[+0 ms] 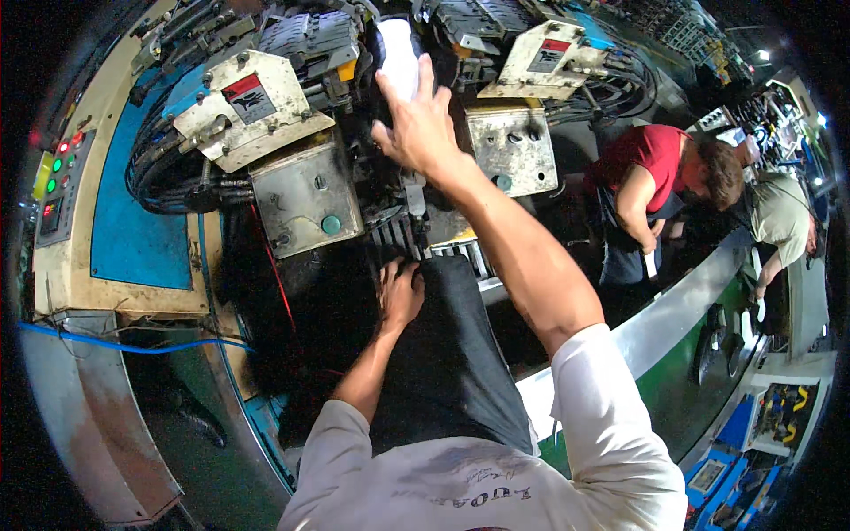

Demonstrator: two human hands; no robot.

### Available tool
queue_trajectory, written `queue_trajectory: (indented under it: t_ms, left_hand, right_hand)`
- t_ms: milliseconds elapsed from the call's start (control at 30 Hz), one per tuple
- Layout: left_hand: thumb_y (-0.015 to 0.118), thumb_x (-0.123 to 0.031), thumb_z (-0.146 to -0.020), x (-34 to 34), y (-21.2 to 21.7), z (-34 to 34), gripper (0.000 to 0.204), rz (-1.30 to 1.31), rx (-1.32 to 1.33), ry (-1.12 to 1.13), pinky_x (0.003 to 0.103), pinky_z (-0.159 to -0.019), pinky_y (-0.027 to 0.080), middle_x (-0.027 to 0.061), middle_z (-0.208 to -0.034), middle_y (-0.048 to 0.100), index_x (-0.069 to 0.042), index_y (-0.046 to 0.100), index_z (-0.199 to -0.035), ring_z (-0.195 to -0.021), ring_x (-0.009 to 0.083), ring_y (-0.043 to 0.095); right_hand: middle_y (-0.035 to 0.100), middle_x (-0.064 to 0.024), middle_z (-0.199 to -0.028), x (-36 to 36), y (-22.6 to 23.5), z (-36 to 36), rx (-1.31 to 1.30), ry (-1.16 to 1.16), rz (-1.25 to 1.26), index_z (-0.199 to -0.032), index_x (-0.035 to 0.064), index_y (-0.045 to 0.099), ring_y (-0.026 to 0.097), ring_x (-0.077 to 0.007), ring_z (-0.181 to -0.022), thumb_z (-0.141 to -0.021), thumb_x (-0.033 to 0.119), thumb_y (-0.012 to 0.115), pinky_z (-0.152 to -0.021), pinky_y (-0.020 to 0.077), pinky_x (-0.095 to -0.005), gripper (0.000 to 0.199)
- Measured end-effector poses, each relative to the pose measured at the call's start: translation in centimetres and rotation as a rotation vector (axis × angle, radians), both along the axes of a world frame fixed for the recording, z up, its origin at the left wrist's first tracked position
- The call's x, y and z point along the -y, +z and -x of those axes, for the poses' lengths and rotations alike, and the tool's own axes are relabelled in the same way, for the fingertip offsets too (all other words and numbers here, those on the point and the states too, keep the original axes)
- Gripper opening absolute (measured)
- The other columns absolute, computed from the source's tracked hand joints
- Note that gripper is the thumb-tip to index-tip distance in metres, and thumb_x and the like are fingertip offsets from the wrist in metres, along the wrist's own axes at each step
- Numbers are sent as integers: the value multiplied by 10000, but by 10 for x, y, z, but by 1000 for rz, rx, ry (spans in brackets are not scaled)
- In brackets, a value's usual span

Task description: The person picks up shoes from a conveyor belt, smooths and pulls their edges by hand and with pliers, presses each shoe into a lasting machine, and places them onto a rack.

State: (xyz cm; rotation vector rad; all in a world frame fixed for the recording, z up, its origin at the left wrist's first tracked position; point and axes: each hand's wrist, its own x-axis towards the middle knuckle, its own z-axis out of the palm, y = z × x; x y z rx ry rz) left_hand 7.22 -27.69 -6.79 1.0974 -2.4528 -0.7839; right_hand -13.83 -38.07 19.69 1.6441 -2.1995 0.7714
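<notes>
A white, elongated, shoe-shaped piece stands upright between the two halves of the machine at the top middle, its surface washed out by bright light. My right hand is stretched out to its lower end, fingers spread and laid against it rather than wrapped round. Whether the fingertips press on it I cannot tell. My left hand rests on my knee in dark trousers, with its fingers loosely spread and nothing visible in them. Metal boxes with green buttons flank my right arm, the left box and the right box.
Stained guard plates and bundled black hoses sit on the machine. A control panel with lit buttons stands at left. To the right, a person in red and another in a pale shirt work along a metal-edged bench.
</notes>
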Motion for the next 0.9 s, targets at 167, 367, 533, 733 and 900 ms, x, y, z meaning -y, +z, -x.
queue_trajectory:
  t_ms: [167, 367, 533, 733, 900]
  left_hand:
    - [698, -252, -977, 7, -3, 9, 350, -30, 34, 3, 539, -1140, 472, 179, -1453, 606, -117, 743, -1297, -1339, 434, 556]
    - [713, -236, -958, 10, -6, 10, 373, 8, 23, -9, 561, -1139, 456, 186, -1438, 611, -101, 731, -1305, -1338, 430, 554]
    - [708, -238, -966, 5, -10, 18, 361, 82, -13, -97, 573, -1147, 446, 215, -1423, 603, -94, 728, -1296, -1352, 420, 546]
    - [706, -228, -972, 3, -17, 21, 362, 71, -80, -128, 568, -1143, 449, 241, -1388, 610, -83, 712, -1304, -1320, 435, 562]
    - [698, -216, -974, 3, -6, 23, 351, 101, -54, -133, 552, -1135, 458, 230, -1409, 617, -84, 728, -1298, -1290, 443, 581]
  right_hand:
    - [210, -527, -1600, 56, 18, 38, -11, 16, 42, -1541, 171, 520, 549, -710, -1151, -836, 339, 847, -830, 635, -623, 794]
    - [268, -497, -1596, 44, 44, 17, 84, 7, -39, -1583, 215, 524, 525, -685, -1211, -883, 307, 815, -935, 591, -635, 764]
    - [375, -568, -1473, 54, 48, 25, 55, 70, 23, -1533, 68, 533, 451, -717, -1328, -884, 320, 790, -1003, 460, -709, 743]
    - [293, -538, -1539, 60, 64, 20, 109, 9, 3, -1496, 100, 555, 472, -702, -1299, -850, 290, 793, -990, 524, -686, 714]
    - [261, -372, -1670, 29, 14, 24, 0, 167, 291, -1519, 131, 563, 426, -672, -1372, -850, 238, 802, -1169, 429, -687, 719]
